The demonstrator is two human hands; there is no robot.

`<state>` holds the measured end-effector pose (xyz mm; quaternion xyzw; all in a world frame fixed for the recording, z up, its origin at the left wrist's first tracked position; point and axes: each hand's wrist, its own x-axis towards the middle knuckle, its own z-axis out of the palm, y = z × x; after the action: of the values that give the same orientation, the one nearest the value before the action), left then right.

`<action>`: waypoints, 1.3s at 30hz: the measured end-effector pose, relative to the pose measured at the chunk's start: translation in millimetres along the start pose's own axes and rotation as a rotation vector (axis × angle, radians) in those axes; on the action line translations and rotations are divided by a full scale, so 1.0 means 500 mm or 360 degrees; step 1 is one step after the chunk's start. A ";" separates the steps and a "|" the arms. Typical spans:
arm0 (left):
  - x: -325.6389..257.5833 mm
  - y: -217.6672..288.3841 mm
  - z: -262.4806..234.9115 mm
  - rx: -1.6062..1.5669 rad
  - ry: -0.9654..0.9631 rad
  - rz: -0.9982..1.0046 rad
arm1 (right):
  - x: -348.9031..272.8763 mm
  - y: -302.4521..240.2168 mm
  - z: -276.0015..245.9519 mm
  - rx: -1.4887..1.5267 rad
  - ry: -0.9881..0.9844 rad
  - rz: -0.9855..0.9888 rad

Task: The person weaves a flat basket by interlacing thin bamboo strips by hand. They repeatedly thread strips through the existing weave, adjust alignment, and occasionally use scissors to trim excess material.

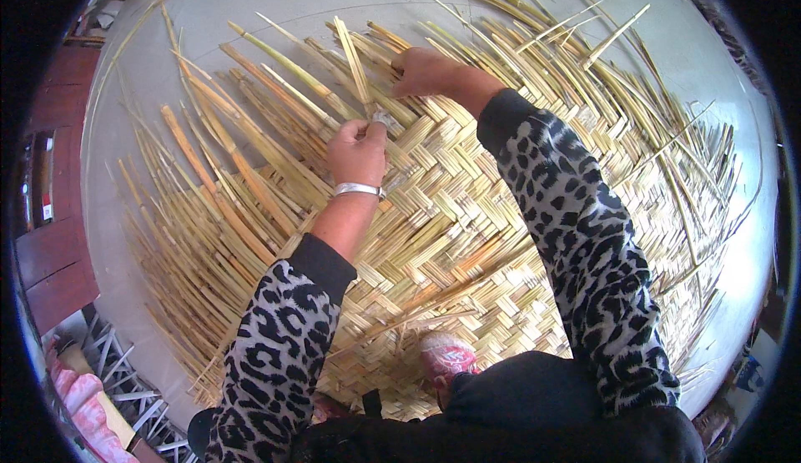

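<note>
Two bare hands of yours work at the far edge of a woven mat point(467, 213), which lies on the grey floor point(209, 0) in front of you and reaches under your red-and-white shoe point(446, 358). Your left hand point(357, 153), with a silver bracelet point(357, 188) at the wrist, is curled narrow, thumb near to forefinger, where the loose strips point(250, 163) enter the weave; I cannot tell if a strip is gripped between them. Just beyond it, one pale split strip point(352, 56) points up and away from you. Your right hand point(424, 72) is farther out and to the right, its fingers bent inward above the strip ends; what they hold, if anything, I cannot tell. In my judgement, the step in hand is weaving: the middle and right side already show a tight zigzag pattern, while on the left many strips lie side by side, not yet crossed. The next move probably calls for lifting some strips, passing a cross strip under them and pressing it close to the finished rows, carefully, because thin strips could split. About brands and labels, I find none on the mat or strips; the reddish-brown furniture point(57, 254) at left also shows no writing that I can read.
</note>
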<state>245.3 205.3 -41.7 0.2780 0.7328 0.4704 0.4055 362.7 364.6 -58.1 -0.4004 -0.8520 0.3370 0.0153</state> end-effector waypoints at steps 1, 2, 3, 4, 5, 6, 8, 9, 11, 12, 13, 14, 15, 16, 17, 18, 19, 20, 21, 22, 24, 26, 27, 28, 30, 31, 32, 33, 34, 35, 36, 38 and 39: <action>-0.004 0.002 0.002 -0.0060 0.0001 -0.0010 | -0.001 0.000 0.000 0.0045 -0.0005 0.0017; -0.007 0.004 0.003 -0.0047 0.0002 -0.0001 | -0.001 0.001 0.001 0.0093 -0.0028 0.0021; -0.010 0.006 0.003 -0.0032 0.0005 0.0010 | -0.001 0.001 0.003 0.0127 -0.0043 0.0039; -0.011 0.008 0.003 -0.0005 0.0017 0.0012 | 0.001 0.001 0.007 0.0122 -0.0083 0.0057; -0.013 0.008 0.003 -0.0034 0.0012 0.0011 | 0.003 -0.001 0.012 0.0104 -0.0115 0.0090; -0.014 0.009 0.003 -0.0049 0.0016 0.0003 | 0.007 -0.001 0.016 0.0081 -0.0160 0.0125; -0.015 0.008 0.003 -0.0100 0.0021 -0.0020 | 0.012 0.003 0.022 0.0125 -0.0195 0.0131; -0.015 0.008 0.003 -0.0135 0.0024 -0.0036 | 0.014 0.006 0.024 0.0147 -0.0228 0.0147; -0.013 0.005 0.004 -0.0154 0.0051 -0.0060 | 0.015 0.013 0.029 0.0097 -0.0114 0.0048; -0.012 0.003 0.006 -0.0137 0.0072 -0.0067 | 0.014 0.017 0.030 0.0056 -0.0081 0.0047; -0.010 0.000 0.007 -0.0118 0.0094 -0.0071 | 0.012 0.021 0.030 0.0148 -0.0072 0.0037; -0.008 -0.003 0.009 -0.0155 0.0106 -0.0101 | 0.009 0.024 0.030 0.0225 -0.0082 0.0068; -0.006 -0.006 0.011 -0.0188 0.0120 -0.0127 | 0.005 0.027 0.030 0.0297 -0.0095 0.0121; -0.004 -0.010 0.013 -0.0219 0.0135 -0.0155 | 0.000 0.029 0.031 0.0389 -0.0066 0.0127; 0.000 -0.013 0.015 -0.0220 0.0122 -0.0171 | -0.007 0.030 0.032 0.0475 -0.0040 0.0152; 0.004 -0.016 0.016 -0.0221 0.0109 -0.0187 | -0.014 0.030 0.034 0.0563 -0.0014 0.0178; 0.009 -0.018 0.017 -0.0220 0.0095 -0.0204 | -0.022 0.029 0.037 0.0696 0.0010 0.0177; 0.015 -0.020 0.018 -0.0160 0.0051 -0.0205 | -0.029 0.029 0.040 0.0829 0.0035 0.0177; 0.021 -0.022 0.018 -0.0099 0.0006 -0.0205 | -0.036 0.028 0.042 0.0963 0.0061 0.0178; 0.026 -0.023 0.017 -0.0038 -0.0038 -0.0205 | -0.041 0.026 0.045 0.1064 0.0067 0.0181; 0.032 -0.026 0.016 -0.0021 -0.0043 -0.0208 | -0.050 0.022 0.049 0.1239 0.0076 0.0219; 0.032 -0.031 0.016 -0.0082 -0.0015 -0.0199 | -0.059 0.020 0.049 0.1238 0.0048 0.0165; 0.029 -0.034 0.017 -0.0152 0.0012 -0.0187 | -0.061 0.019 0.047 0.1210 0.0041 0.0151; 0.026 -0.038 0.018 -0.0221 0.0041 -0.0215 | -0.063 0.019 0.045 0.1252 0.0022 0.0148; 0.022 -0.045 0.026 -0.0219 0.0146 -0.0194 | -0.067 0.016 0.041 0.1309 -0.0004 0.0128; 0.022 -0.047 0.027 -0.0231 0.0178 -0.0185 | -0.067 0.014 0.038 0.1280 -0.0020 0.0132; 0.023 -0.048 0.026 -0.0015 0.0092 -0.0051 | -0.068 0.012 0.035 0.1249 -0.0037 0.0134; 0.027 -0.048 0.024 0.0187 -0.0019 0.0098 | -0.069 0.010 0.033 0.1176 -0.0044 0.0173; 0.030 -0.047 0.021 0.0422 -0.0132 0.0143 | -0.071 0.010 0.031 0.1299 -0.0062 0.0147; 0.035 -0.045 0.018 0.0387 -0.0264 0.0080 | -0.075 0.011 0.030 0.1380 -0.0070 0.0161; 0.039 -0.043 0.014 0.0349 -0.0332 0.0000 | -0.078 0.013 0.029 0.1464 -0.0081 0.0149; 0.052 -0.035 0.003 0.0273 -0.0465 -0.0159 | -0.081 0.019 0.028 0.1583 0.0032 0.0216; 0.057 -0.031 -0.001 0.0294 -0.0505 -0.0179 | -0.082 0.025 0.028 0.1645 0.0089 0.0202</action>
<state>229.8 221.4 -65.4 0.3433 0.7141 0.3279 0.5144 394.8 333.7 -66.2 -0.4003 -0.5477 0.7031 0.2132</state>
